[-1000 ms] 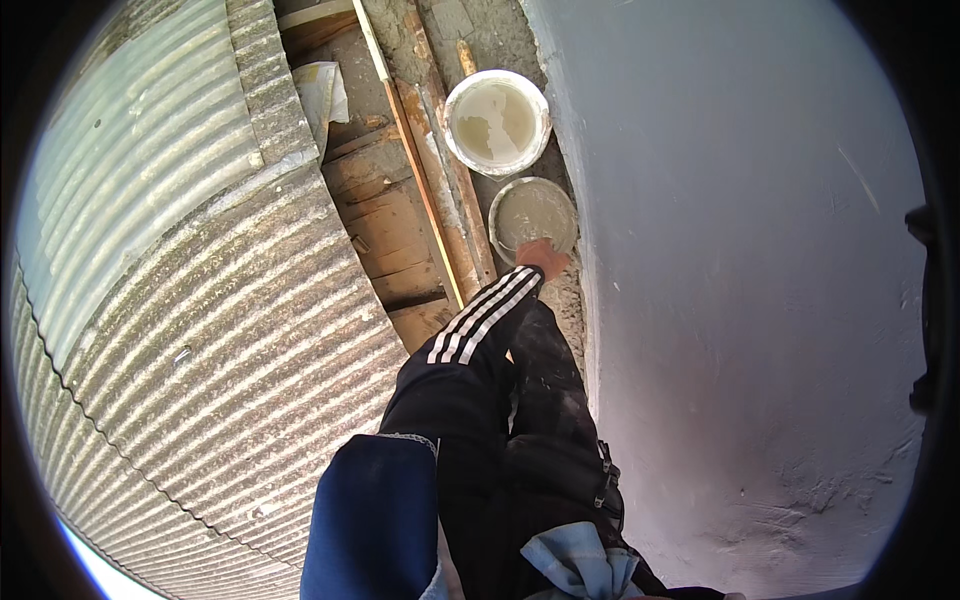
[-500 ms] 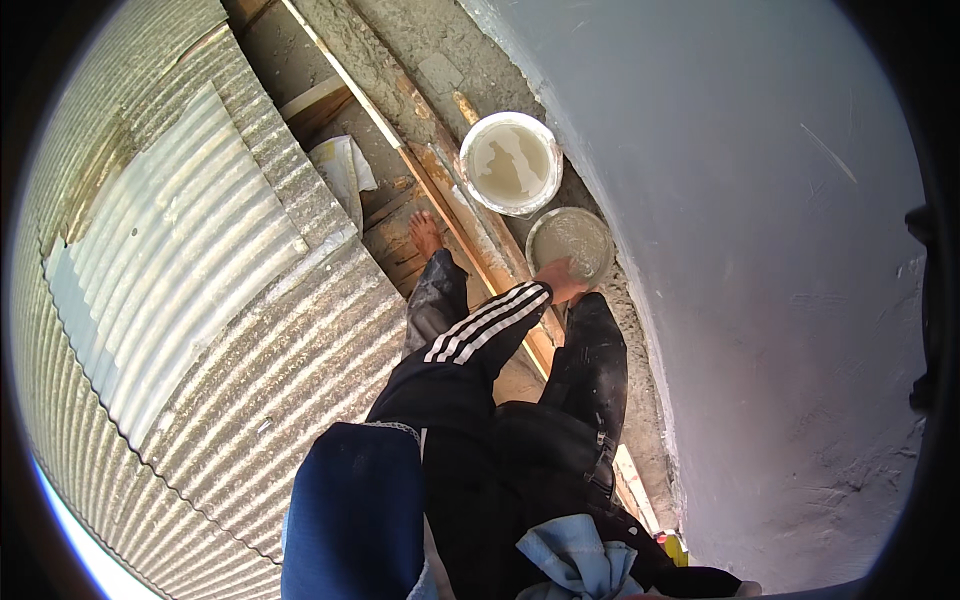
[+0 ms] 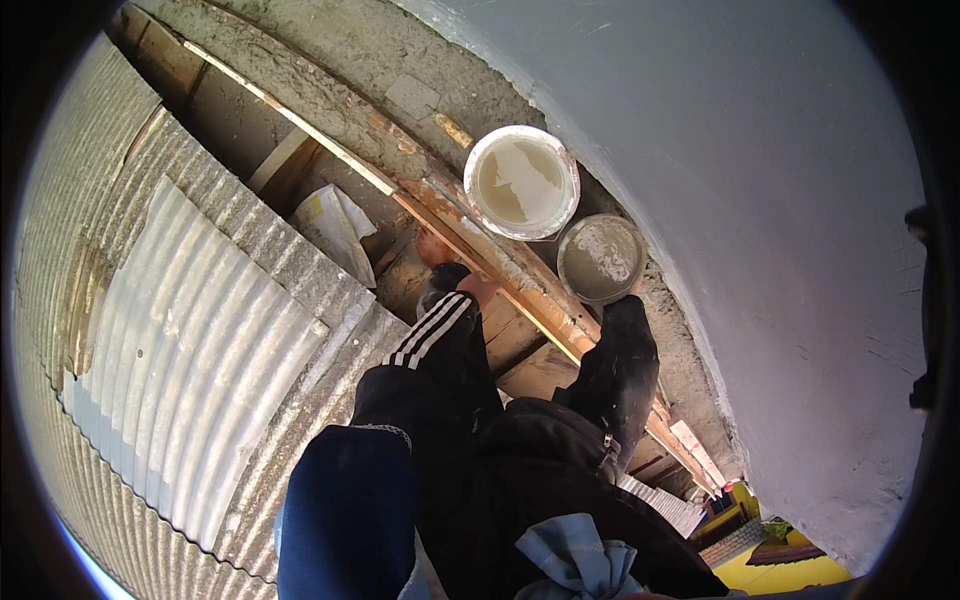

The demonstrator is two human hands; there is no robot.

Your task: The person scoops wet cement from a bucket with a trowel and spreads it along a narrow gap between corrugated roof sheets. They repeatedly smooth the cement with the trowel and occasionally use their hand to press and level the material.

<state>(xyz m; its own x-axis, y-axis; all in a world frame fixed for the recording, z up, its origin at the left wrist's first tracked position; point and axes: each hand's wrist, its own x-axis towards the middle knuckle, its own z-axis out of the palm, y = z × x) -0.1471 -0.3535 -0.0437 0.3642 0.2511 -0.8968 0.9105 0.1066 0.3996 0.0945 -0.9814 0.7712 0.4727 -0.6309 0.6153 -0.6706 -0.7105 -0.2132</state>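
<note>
My left hand [image 3: 478, 288], below a black sleeve with white stripes, is near my left knee, beside the edge of a long wooden plank [image 3: 455, 240]. Its fingers are small and partly blurred, so I cannot tell whether they are closed on anything. To its right stands a round container [image 3: 602, 258] with grey, wet-looking material in it, close to my right foot. A larger white-rimmed bucket [image 3: 520, 182] behind it holds murky, greyish liquid. My right hand does not show.
Corrugated roofing sheets [image 3: 230, 350] cover the left side. A smooth grey wall [image 3: 760, 250] rises on the right. Between them run planks and a rough cement ledge [image 3: 350, 55], with gaps below. A whitish sack [image 3: 335, 230] lies in one gap. My left foot [image 3: 432, 246] is on the boards.
My left hand has moved away from the smaller container, leftward to beside the plank. The view has shifted and turned, showing more of the lower right.
</note>
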